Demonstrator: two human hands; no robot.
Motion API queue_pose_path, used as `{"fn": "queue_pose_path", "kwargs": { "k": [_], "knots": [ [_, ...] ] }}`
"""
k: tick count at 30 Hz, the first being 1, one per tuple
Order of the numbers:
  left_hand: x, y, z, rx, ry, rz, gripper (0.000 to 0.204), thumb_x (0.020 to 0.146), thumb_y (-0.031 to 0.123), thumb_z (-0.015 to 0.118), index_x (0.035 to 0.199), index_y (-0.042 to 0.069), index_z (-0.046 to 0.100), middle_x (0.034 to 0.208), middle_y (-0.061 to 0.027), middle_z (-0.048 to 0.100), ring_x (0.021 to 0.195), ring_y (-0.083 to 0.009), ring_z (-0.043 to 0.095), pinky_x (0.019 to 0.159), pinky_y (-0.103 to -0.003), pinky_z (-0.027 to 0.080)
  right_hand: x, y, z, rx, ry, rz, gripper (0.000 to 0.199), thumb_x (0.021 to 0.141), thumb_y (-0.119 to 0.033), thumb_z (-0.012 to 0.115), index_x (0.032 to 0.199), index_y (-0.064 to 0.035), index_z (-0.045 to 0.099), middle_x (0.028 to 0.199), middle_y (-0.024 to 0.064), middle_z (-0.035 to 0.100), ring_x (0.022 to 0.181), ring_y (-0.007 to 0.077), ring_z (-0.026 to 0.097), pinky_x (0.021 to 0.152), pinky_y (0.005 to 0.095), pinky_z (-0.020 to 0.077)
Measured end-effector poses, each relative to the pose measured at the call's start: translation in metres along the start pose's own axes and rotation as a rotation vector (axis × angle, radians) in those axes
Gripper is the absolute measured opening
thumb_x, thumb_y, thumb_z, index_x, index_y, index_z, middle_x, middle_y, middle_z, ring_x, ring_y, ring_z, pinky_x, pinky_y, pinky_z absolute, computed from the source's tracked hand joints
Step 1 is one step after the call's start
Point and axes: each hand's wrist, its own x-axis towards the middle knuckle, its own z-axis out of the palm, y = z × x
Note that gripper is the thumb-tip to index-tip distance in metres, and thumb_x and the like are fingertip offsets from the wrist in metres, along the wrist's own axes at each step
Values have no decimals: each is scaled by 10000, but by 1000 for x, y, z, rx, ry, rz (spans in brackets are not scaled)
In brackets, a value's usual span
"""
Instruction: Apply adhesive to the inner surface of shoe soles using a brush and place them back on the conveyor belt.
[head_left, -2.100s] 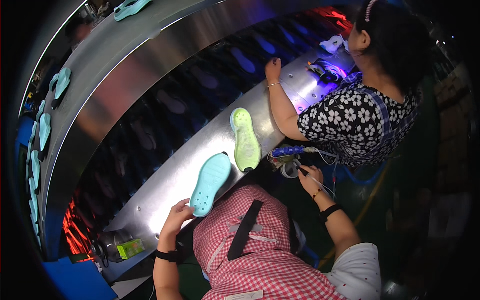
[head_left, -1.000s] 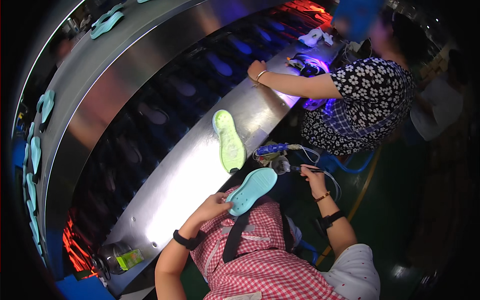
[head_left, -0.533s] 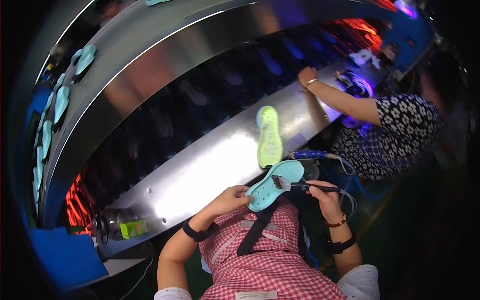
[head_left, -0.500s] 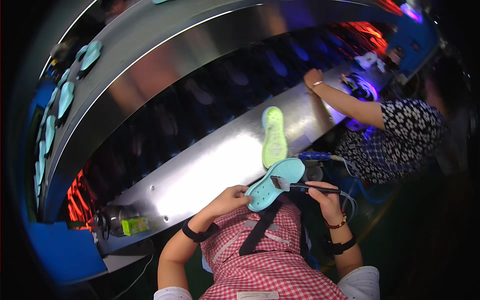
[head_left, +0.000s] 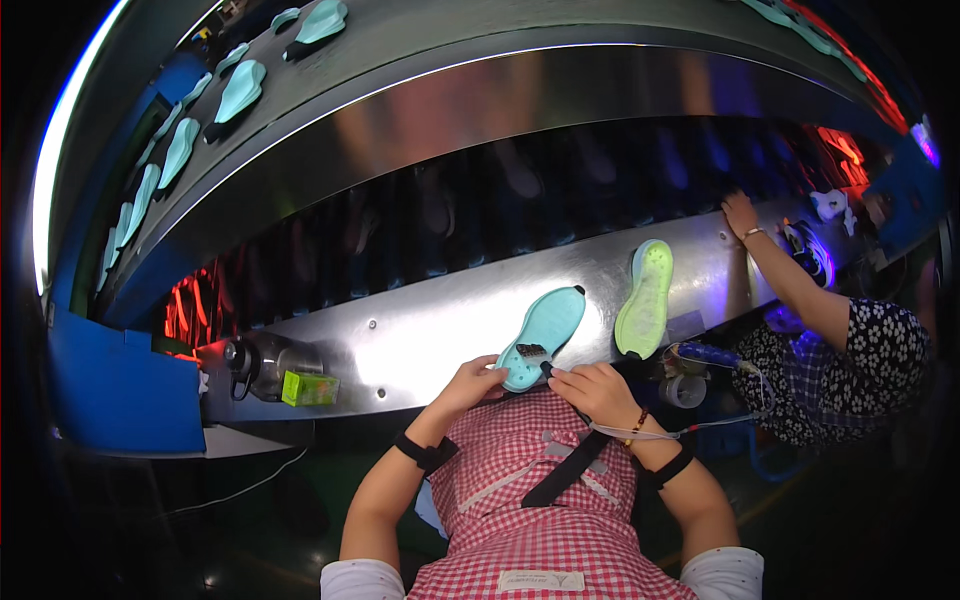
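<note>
In front of my apron, my left hand (head_left: 475, 384) grips the near end of a turquoise shoe sole (head_left: 549, 318), which tilts away over the metal ledge. Small holes dot its near part, and a dark tab shows at its far tip. My right hand (head_left: 598, 392) is closed round the dark handle of a brush (head_left: 536, 354), whose bristles rest on the sole's inner face. A thin clear tube runs from beside this hand past the wrist. To the right, a yellow-green shoe sole (head_left: 646, 300) lies on the ledge, near neither hand's fingers.
The metal ledge (head_left: 430, 345) fronts a dark slotted machine with soles inside. Left stand a bottle (head_left: 276, 362) and a green box (head_left: 310, 388). Turquoise soles (head_left: 240, 90) lie on the upper belt. At right, a co-worker's arm (head_left: 795, 265) reaches over the ledge; a small cup (head_left: 684, 389) sits nearer.
The view has turned rightward. My right hand has come closer to the left one, and the brush has moved toward the sole's near, holed part. The sole now points farther over the ledge.
</note>
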Motion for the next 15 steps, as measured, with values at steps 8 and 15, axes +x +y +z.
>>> {"fn": "queue_pose_path", "kwargs": {
  "k": [8, 15],
  "knots": [
    [35, -67, -11, 301, 96, 238, 609, 781, 290, 605, 1231, -42, 364, 939, -141, 560, 752, -201, 579, 697, -276, 473, -7, 0, 33, 61, -29, 45, 221, 717, -125, 564, 930, -70, 591, 980, 25, 599, 858, 169, 544, 725, 297, 399],
    [13, -61, 21, 925, 435, 471, 786, 630, 418, 703, 1223, 30, 362, 1109, -188, 368, 830, -319, 569, 707, -367, 482, -12, 3, 53, 615, 312, 618, 148, 756, -112, 601, 867, -15, 616, 781, 30, 619, 696, 138, 554, 638, 260, 420]
  ]
}}
